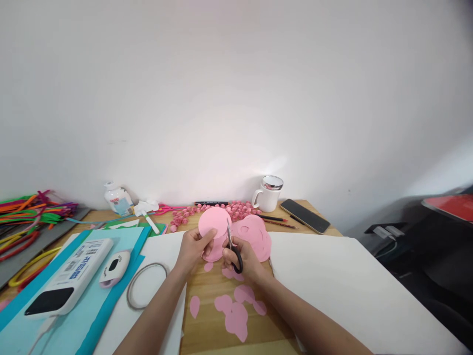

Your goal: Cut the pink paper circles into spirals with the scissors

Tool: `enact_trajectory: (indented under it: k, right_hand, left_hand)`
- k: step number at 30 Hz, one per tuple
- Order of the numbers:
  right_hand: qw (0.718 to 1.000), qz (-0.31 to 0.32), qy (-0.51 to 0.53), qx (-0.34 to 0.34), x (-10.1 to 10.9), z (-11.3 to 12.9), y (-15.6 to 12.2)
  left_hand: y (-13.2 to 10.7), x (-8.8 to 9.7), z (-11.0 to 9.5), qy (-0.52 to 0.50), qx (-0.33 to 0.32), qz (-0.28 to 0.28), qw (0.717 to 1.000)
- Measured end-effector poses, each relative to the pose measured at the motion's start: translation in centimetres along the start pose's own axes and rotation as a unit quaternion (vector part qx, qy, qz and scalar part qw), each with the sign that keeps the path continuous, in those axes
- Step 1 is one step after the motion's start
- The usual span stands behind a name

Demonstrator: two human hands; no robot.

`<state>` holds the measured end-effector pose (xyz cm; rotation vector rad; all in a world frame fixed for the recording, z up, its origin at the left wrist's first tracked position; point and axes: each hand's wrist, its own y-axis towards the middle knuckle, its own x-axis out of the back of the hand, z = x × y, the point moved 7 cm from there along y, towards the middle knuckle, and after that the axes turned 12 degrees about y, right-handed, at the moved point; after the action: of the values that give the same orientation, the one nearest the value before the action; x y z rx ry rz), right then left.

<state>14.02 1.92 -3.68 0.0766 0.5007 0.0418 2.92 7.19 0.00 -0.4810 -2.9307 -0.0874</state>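
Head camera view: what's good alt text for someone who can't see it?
A person's left hand holds a pink paper disc while the right hand holds black-handled scissors at its edge. Small pink paper pieces lie nearer on the wooden table; a white mug stands behind.

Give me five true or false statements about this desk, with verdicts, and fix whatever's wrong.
1. The right hand holds scissors. True.
2. The left hand holds a blue sheet. False: it holds a pink paper circle.
3. Pink cut-outs lie on the wooden table. True.
4. The tape roll lies on the phone. False: it lies on white paper.
5. The white mug stands near the wall. True.
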Motion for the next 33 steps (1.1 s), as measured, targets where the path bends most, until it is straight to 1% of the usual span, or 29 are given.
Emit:
enact_trajectory:
  k: [5, 9, 12, 17, 21, 27, 31, 33]
  right_hand:
    - [1.000, -0.005, -0.007, 0.006, 0.2, 0.4, 0.2]
    - [1.000, -0.017, 0.005, 0.009, 0.6, 0.8, 0.4]
    - [1.000, -0.027, 0.006, 0.005, 0.8, 0.6, 0.4]
    - [1.000, -0.022, -0.003, 0.007, 1.0, 0.2, 0.4]
    - [1.000, -0.021, -0.007, 0.001, 1.0, 0.0, 0.4]
    - [1.000, -0.012, 0.016, -0.001, 1.0, -0.5, 0.5]
    - [1.000, -0.015, 0.001, 0.002, 0.5, 0.1, 0.2]
    - [1.000, -0.018, -0.007, -0.003, 0.2, 0.3, 0.0]
  left_hand:
    - [0.0, 0.3, 0.1, 0.055, 0.012, -0.004, 0.998]
    - [-0.1, 0.2, -0.1, 0.058, 0.017, 0.005, 0.998]
    - [-0.1, 0.2, -0.2, 0.055, 0.015, 0.005, 0.998]
    - [0.0, 0.3, -0.1, 0.055, 0.008, 0.001, 0.998]
    - [0.1, 0.3, -0.1, 0.038, -0.003, 0.000, 0.999]
    - [0.3, 0.5, 0.1, -0.002, -0.022, -0.007, 1.000]
    - [0.2, 0.1, 0.3, -0.047, 0.000, 0.012, 0.999]
    - [0.2, 0.0, 0.3, -0.057, 0.009, 0.013, 0.998]
